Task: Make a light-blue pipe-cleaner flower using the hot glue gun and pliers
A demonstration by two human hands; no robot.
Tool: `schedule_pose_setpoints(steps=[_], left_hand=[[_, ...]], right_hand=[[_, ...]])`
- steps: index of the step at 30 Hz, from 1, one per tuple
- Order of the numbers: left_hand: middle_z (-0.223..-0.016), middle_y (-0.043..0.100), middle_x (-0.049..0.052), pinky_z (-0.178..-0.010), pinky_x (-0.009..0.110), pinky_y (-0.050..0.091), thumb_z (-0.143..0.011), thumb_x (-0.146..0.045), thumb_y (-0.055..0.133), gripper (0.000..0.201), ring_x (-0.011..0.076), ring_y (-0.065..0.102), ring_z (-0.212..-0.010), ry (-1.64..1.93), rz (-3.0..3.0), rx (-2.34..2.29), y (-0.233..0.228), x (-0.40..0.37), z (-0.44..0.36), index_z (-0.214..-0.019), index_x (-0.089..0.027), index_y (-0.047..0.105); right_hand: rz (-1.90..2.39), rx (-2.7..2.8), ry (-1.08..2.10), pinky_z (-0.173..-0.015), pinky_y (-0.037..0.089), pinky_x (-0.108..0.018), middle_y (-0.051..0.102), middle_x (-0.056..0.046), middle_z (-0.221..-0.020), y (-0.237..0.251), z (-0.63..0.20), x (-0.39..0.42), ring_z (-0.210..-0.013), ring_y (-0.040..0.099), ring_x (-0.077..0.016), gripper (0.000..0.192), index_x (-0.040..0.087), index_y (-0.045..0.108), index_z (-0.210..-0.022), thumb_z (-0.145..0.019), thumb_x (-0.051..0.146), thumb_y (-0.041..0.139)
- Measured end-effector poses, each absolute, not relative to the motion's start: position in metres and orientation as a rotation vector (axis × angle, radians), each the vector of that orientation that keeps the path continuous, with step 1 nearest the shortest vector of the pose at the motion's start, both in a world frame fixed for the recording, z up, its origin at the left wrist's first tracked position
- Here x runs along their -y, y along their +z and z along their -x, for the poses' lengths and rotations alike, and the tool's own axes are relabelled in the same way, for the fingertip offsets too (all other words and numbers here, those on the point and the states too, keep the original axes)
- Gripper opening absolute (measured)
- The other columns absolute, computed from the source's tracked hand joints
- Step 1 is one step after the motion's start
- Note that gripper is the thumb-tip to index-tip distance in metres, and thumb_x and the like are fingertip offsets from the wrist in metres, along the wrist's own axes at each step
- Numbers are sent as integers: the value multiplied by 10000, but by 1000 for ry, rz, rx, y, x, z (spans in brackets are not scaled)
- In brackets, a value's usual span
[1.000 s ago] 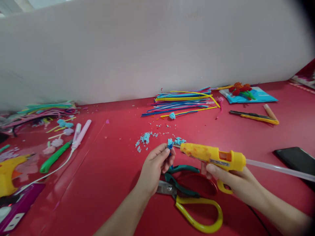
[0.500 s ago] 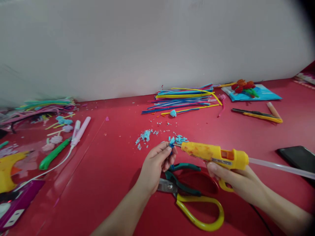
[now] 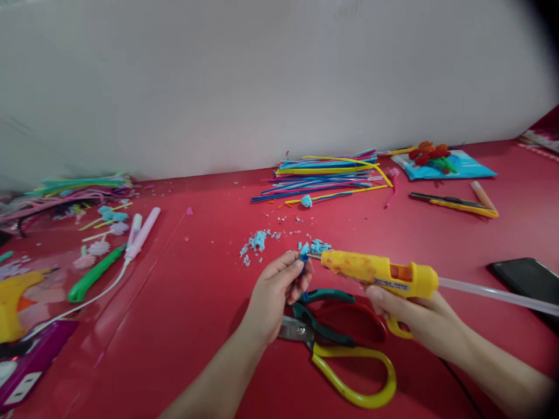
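Between thumb and fingers, my left hand [image 3: 279, 282] pinches a small blue pipe-cleaner piece [image 3: 304, 251], light blue at the top and darker blue below. My right hand [image 3: 402, 305] is wrapped round a yellow hot glue gun [image 3: 379, 272], with a clear glue stick [image 3: 489, 295] out of its back end. The gun's metal nozzle is at the blue piece; whether they touch I cannot tell. Light-blue cut bits [image 3: 321, 247] lie just behind, and a heap of blue fluff [image 3: 257, 240] is to their left. Scissors with yellow and red handles [image 3: 373, 401] and green-handled pliers [image 3: 327, 331] lie below my hands.
A bundle of coloured pipe cleaners [image 3: 323, 171] lies by the wall, a light-blue ball [image 3: 306, 201] before it. To the right are tweezers [image 3: 454, 203], a phone [image 3: 524, 285] and a blue packet [image 3: 463, 166]. At left: a pink curling-iron-like tool [image 3: 143, 233], green-handled tool [image 3: 94, 276], purple power strip [image 3: 39, 364].
Both hands hold nearly the same pose, with the glue gun's nozzle still at the blue piece. The whole view has shifted very slightly.
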State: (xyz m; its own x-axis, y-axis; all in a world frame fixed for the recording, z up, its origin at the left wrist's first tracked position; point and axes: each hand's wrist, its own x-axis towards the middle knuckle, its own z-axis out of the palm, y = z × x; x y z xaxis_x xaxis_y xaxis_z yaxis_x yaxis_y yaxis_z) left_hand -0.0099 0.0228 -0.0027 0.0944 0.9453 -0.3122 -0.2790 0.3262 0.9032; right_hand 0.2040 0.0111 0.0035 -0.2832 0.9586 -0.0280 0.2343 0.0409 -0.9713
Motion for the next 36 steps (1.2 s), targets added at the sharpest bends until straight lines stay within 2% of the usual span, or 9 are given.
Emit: schedule_pose_setpoints(steps=[8, 27, 31, 36], left_hand=[[-588, 526, -16, -429, 171, 224, -811, -285, 595, 167, 49, 344, -464, 1050, -778, -1106, 0, -22, 10, -730, -152, 655], [-550, 493, -27, -424, 180, 209, -824, -274, 573, 180, 42, 324, -445, 1044, -806, -1077, 0, -22, 10, -722, -135, 624], [-539, 483, -30, -428, 185, 206, -830, -277, 564, 184, 44, 323, -445, 1028, -817, -1072, 0, -22, 11, -723, -139, 622], [-557, 476, -30, -429, 184, 205, -831, -272, 565, 180, 42, 327, -453, 1034, -802, -1053, 3, -22, 11, -735, -136, 632]], right_hand=[[1312, 1650, 1311, -396, 320, -211, 416, 30, -498, 11, -203, -9, -451, 367, -88, 407, 206, 484, -554, -822, 502, 562], [1246, 1617, 1303, -386, 322, -225, 402, 32, -470, 7, -203, -11, -421, 343, -89, 414, 218, 500, -529, -821, 504, 571], [1221, 1636, 1282, -443, 397, -251, 420, 24, -452, 6, -201, -13, -435, 398, -119, 376, 233, 547, -555, -815, 505, 571], [1392, 1584, 1147, -453, 409, -251, 516, 10, -528, 4, -203, -21, -489, 481, -143, 297, 221, 594, -671, -795, 488, 567]])
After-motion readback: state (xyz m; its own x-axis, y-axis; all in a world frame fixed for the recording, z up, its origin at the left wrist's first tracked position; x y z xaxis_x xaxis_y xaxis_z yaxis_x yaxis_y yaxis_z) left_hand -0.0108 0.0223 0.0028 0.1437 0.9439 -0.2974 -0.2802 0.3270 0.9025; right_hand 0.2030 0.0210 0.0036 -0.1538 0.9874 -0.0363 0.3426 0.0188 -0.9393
